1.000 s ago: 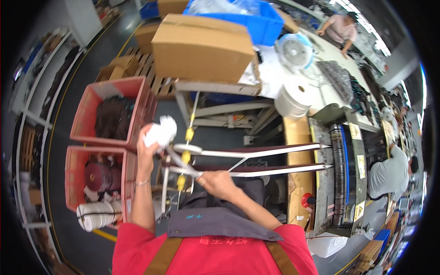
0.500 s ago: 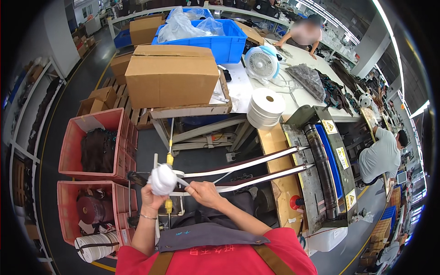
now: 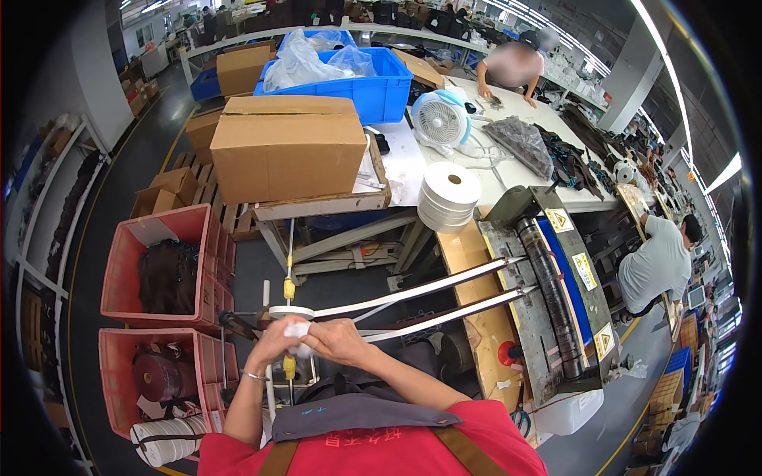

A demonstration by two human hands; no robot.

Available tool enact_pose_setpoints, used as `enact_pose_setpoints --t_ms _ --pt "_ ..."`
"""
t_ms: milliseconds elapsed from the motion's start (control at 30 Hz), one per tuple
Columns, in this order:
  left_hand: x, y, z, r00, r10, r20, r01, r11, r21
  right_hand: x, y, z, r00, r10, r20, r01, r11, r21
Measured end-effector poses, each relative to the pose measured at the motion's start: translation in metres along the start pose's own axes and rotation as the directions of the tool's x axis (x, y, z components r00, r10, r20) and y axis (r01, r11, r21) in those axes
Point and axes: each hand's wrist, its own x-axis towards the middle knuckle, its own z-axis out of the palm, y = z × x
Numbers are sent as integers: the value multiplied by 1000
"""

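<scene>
A small white bundle (image 3: 298,333), soft and crumpled in look, is between my two hands, mostly hidden by fingers. My left hand (image 3: 271,344) is closed around its left side. My right hand (image 3: 340,341) pinches it from the right, with the fingertips of both hands almost meeting. Just beyond them, a white reel (image 3: 290,312) sits on a stand with yellow fittings (image 3: 290,289). Two long white strips (image 3: 421,295) stretch from the stand area to a machine with a dark roller (image 3: 552,297) on the right.
Two red crates (image 3: 151,313) stand at the left, holding dark material and a maroon roll. Ahead are a cardboard box (image 3: 286,151), a blue bin (image 3: 389,87), a fan (image 3: 441,120) and stacked white tape rolls (image 3: 450,194). Other people (image 3: 657,262) are at the right and far table.
My hands have drawn together and lowered slightly. The white bundle, held up and largely visible before, is now mostly covered by my fingers, and the reel behind it shows. The view has shifted slightly.
</scene>
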Motion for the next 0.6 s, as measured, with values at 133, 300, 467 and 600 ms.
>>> enact_pose_setpoints --t_ms 133,300,467,600 --pt "-3 -31 19 969 5 246 158 754 -637 6 17 3 981 186 57 -193 970 148" --pt "-7 -28 14 977 188 103 -9 513 -858 -8 17 5 947 320 -23 -307 926 219" --pt "-10 -18 4 974 197 -115 -171 292 -941 -9 12 8 970 230 -81 -215 964 156" --pt "-12 -15 -4 939 296 -173 -243 216 -946 -13 10 12 965 253 69 -259 959 112"
